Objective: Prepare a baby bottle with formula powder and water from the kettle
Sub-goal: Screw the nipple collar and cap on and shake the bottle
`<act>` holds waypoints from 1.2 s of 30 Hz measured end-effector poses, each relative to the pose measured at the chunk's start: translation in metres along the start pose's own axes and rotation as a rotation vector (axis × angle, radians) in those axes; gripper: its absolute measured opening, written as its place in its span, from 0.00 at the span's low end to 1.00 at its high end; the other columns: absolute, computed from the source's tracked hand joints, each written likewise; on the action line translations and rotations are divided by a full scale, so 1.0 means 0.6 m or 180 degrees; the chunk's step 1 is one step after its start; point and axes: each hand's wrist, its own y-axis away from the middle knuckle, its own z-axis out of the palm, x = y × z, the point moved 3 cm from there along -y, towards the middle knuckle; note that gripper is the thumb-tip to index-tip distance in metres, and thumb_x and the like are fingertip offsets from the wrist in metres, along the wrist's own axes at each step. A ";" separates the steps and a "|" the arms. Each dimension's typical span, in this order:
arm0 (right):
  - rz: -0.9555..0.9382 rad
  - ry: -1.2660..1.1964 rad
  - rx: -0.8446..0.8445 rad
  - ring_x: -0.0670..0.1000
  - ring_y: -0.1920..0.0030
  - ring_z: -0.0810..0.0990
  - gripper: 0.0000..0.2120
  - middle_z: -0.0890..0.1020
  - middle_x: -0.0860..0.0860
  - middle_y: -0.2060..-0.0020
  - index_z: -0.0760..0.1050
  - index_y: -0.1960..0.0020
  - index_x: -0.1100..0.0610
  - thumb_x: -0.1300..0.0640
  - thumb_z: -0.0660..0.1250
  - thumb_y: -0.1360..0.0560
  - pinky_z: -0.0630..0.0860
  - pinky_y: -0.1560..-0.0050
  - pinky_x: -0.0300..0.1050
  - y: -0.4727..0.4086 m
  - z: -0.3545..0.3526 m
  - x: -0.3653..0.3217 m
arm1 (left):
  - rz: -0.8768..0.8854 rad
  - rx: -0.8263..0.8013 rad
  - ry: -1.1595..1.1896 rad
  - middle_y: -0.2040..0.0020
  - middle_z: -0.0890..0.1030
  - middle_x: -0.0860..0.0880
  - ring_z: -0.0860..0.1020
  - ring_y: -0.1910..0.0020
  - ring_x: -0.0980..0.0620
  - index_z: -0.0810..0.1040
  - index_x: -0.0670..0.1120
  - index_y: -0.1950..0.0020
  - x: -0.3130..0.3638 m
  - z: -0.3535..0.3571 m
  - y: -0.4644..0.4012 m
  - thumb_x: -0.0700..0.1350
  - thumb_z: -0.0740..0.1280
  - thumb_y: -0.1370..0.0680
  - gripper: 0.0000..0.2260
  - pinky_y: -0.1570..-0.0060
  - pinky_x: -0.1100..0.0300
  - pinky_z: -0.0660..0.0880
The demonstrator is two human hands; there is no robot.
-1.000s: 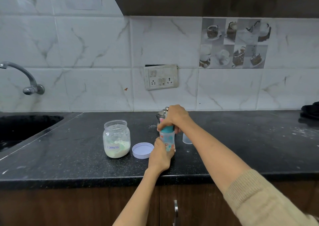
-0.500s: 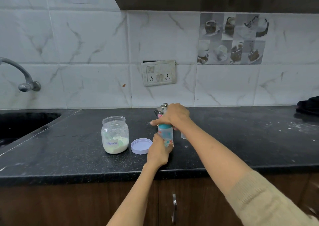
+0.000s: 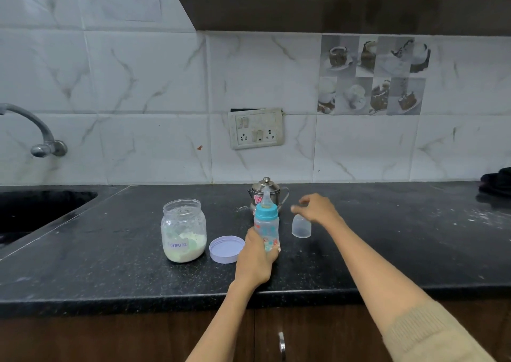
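A baby bottle with a blue collar and clear teat stands upright on the black counter. My left hand grips its lower body. My right hand hovers just above a clear bottle cap standing on the counter to the bottle's right, fingers loosely spread and holding nothing. A small steel kettle with its lid on sits right behind the bottle. To the left stands an open glass jar with formula powder in its bottom; its lilac lid lies between jar and bottle.
A dark sink is set into the counter at far left under a wall tap. A switch socket is on the tiled wall. A dark object lies at the far right. Powder dusts the counter's right side.
My right hand has left the bottle's top and moved right, above the clear cap. The teat and blue collar now show. My left hand keeps its hold on the bottle.
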 end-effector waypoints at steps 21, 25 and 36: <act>-0.0702 -0.1179 -0.0289 0.56 0.57 0.83 0.23 0.77 0.53 0.50 0.78 0.42 0.54 0.55 0.78 0.35 0.82 0.50 0.50 0.055 -0.129 -0.174 | -0.0046 -0.0032 0.0034 0.34 0.71 0.45 0.73 0.37 0.47 0.59 0.44 0.31 0.007 -0.002 0.005 0.48 0.66 0.23 0.25 0.38 0.55 0.71; -0.0710 -0.0908 -0.0499 0.56 0.55 0.83 0.23 0.79 0.55 0.50 0.78 0.43 0.56 0.57 0.79 0.36 0.83 0.53 0.49 0.064 -0.101 -0.182 | -0.0090 -0.0017 0.0022 0.34 0.71 0.45 0.73 0.37 0.47 0.59 0.44 0.31 0.008 -0.005 0.006 0.48 0.66 0.23 0.25 0.38 0.55 0.70; -0.0545 -0.0466 -0.0651 0.59 0.47 0.82 0.22 0.79 0.57 0.44 0.79 0.44 0.56 0.56 0.79 0.37 0.81 0.48 0.53 0.067 -0.059 -0.167 | -0.0077 0.0011 0.0017 0.35 0.71 0.46 0.73 0.38 0.47 0.60 0.44 0.32 0.005 -0.002 0.003 0.49 0.66 0.23 0.25 0.40 0.54 0.71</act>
